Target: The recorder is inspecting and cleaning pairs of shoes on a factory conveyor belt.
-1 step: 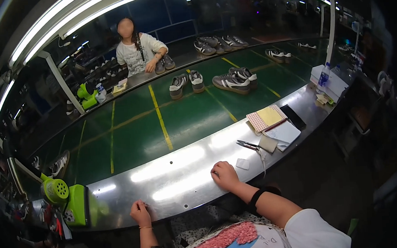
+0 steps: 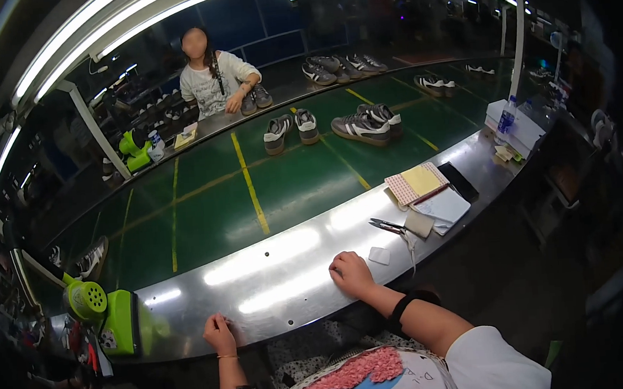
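My left hand [image 2: 220, 334] rests at the near edge of the steel ledge [image 2: 210, 292], its fingers curled together. Nothing shows in it. Farther right, my right hand [image 2: 352, 273] lies on the same ledge, loosely closed, with nothing visible in its fingers. Just right of it is a small white square piece [image 2: 380, 255]. Beyond that lie dark-tipped thread snips [image 2: 388, 226] with a white cord, next to a beige pad [image 2: 419, 224]. A pink-checked notebook [image 2: 400, 188] with a yellow pad, white papers [image 2: 444, 209] and a black phone [image 2: 459, 182] sit close by.
Across the green conveyor belt [image 2: 210, 194] a person [image 2: 213, 82] stands with a hand beside grey shoes [image 2: 256, 99]. Grey-and-white sneakers [image 2: 362, 129] stand on the belt. A lime-green device [image 2: 122, 323] is at the ledge's left end; a bottle [image 2: 508, 117] and white box are at the right.
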Demonstrator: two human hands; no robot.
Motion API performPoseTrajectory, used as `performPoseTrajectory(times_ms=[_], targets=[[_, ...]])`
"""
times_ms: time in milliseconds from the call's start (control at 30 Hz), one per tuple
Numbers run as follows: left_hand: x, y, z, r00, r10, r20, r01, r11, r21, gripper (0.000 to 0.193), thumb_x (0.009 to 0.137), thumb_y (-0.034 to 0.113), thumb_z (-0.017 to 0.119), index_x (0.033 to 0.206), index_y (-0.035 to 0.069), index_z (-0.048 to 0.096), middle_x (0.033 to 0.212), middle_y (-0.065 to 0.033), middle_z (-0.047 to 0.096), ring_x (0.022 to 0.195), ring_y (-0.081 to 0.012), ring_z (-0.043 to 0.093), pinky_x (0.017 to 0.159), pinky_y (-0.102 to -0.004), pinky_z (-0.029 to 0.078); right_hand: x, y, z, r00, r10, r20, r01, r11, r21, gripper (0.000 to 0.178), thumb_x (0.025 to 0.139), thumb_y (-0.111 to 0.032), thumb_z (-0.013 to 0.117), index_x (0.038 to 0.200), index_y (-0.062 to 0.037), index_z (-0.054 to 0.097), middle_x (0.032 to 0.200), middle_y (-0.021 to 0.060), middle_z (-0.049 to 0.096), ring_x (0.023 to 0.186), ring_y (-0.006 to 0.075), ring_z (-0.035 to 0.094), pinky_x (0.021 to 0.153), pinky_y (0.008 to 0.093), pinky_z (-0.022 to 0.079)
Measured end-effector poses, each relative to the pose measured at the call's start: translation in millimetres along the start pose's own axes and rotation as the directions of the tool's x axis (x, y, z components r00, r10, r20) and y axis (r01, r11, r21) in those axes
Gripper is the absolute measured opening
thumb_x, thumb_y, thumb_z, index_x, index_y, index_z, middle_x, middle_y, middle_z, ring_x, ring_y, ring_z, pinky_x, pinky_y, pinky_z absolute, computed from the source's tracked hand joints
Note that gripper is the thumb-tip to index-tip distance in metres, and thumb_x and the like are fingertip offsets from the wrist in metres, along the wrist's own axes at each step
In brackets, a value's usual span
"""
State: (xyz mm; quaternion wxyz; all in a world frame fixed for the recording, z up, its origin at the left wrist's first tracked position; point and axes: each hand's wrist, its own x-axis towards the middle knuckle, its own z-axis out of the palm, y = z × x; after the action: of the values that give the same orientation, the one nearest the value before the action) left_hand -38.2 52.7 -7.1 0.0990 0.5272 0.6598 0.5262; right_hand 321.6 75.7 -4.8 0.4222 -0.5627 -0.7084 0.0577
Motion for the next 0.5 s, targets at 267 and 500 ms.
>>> performPoseTrajectory(times_ms=[267,500], targets=[[-0.7,-1.3,0.0,1.000,-0.023,-0.012,0.022,0.998,-0.059,0.022,0.088,0.014,0.054,0.071,-0.001,0.058,0.061,-0.0059,0.058,0.054,-0.0135,0.055,0.053,-0.0276,0.044,1.1,-5.0,-1.6,1.000,0.007,0.006,-0.007,1.000,-0.007,0.005,0.074,-0.012,0.061,0.073,-0.0071,0.061,0.084,0.0083,0.057,0.084,0.0290,0.054,0.073,0.0406,0.044],[-1.3,2.1,-1.7,1.000,-0.004,-0.002,0.004,1.000,0.008,0.022,0.087,0.014,0.054,0.072,-0.001,0.058,0.061,-0.0060,0.058,0.055,-0.0134,0.055,0.054,-0.0272,0.044,0.8,-5.3,-5.1,1.000,0.012,0.010,-0.012,1.000,-0.016,0.006,0.074,-0.013,0.062,0.074,-0.0074,0.061,0.085,0.0083,0.057,0.084,0.0292,0.054,0.073,0.0405,0.044]])
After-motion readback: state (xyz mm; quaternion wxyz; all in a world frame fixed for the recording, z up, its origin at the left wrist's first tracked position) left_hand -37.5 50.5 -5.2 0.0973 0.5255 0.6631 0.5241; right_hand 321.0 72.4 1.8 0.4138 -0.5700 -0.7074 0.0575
